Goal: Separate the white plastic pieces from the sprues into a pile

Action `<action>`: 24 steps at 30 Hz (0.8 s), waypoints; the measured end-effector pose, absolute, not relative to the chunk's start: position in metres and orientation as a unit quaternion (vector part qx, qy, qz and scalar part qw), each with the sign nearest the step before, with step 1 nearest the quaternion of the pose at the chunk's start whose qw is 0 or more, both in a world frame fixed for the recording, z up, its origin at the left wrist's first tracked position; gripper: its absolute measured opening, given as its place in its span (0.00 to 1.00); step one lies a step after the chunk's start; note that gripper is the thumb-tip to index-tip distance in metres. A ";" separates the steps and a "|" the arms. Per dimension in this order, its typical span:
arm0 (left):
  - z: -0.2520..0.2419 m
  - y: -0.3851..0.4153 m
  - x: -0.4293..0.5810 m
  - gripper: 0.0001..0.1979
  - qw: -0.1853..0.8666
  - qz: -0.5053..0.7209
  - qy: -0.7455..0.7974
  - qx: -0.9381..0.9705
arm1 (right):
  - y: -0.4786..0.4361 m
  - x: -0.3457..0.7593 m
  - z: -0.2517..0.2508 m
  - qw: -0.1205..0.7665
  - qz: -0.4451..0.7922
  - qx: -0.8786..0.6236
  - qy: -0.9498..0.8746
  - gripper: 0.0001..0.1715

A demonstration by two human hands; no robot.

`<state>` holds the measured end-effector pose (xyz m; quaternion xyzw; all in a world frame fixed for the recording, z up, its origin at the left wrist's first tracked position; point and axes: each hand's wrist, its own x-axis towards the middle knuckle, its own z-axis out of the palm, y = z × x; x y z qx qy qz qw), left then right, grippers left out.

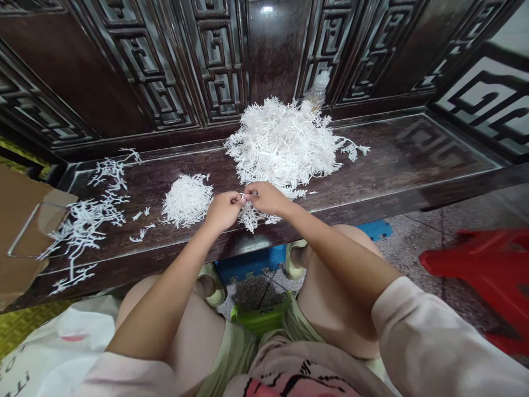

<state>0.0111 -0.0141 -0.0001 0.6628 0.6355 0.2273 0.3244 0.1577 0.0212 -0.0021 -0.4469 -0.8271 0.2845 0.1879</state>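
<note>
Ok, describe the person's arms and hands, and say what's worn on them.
The left hand and right hand are bare, with no gloves, and no watch or bracelet shows on the forearms. Both arms end in loose, pale pink sleeves; the left sleeve and right sleeve stop short of the wrists, leaving the forearms uncovered.

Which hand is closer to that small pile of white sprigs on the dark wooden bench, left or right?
Left. The left hand is right beside the small pile of white sprigs, on its right in view; the right hand lies farther along, beyond the left hand.
</note>
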 end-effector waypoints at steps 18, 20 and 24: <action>0.017 -0.014 -0.028 0.10 0.147 0.144 0.723 0.659 | 0.050 0.188 -0.009 0.249 0.349 -0.557 -0.711 0.12; 0.002 -0.004 -0.055 0.10 0.078 0.104 0.776 0.617 | 0.043 0.179 -0.011 0.228 0.414 -0.518 -0.713 0.14; -0.033 0.010 -0.096 0.20 0.080 0.110 0.819 0.557 | 0.034 0.164 -0.015 0.209 0.465 -0.462 -0.726 0.16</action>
